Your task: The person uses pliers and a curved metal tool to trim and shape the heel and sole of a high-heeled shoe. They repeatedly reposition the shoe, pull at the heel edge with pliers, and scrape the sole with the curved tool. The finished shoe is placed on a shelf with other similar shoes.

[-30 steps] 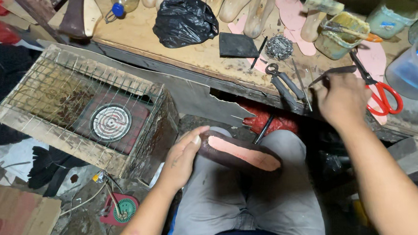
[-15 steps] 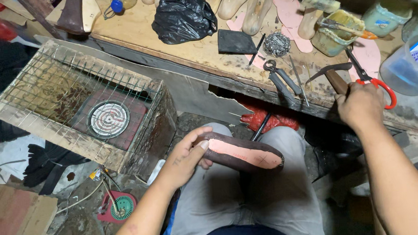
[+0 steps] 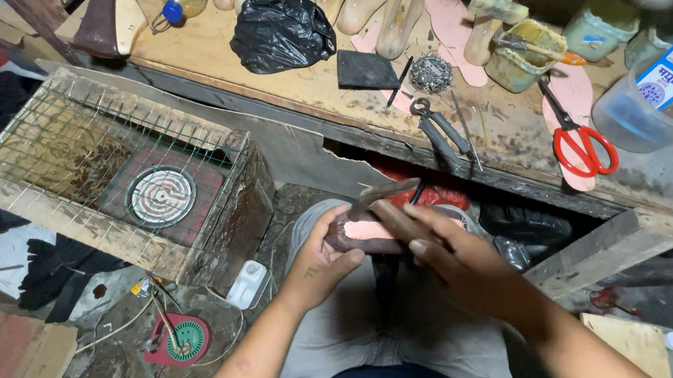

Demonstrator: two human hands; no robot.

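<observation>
A worn wooden workbench (image 3: pixel 307 89) runs across the top of the frame. On it, from upper left to right, lie a crumpled black plastic bag (image 3: pixel 280 30), wooden shoe lasts (image 3: pixel 388 11), a dark square patch (image 3: pixel 366 69), a tangle of small nails (image 3: pixel 431 73), black pincers (image 3: pixel 438 128), pink insoles (image 3: pixel 451 18), a smeared glue pot with a brush (image 3: pixel 527 53), red-handled scissors (image 3: pixel 579 139) and a clear plastic tub (image 3: pixel 643 108) at the far right.
</observation>
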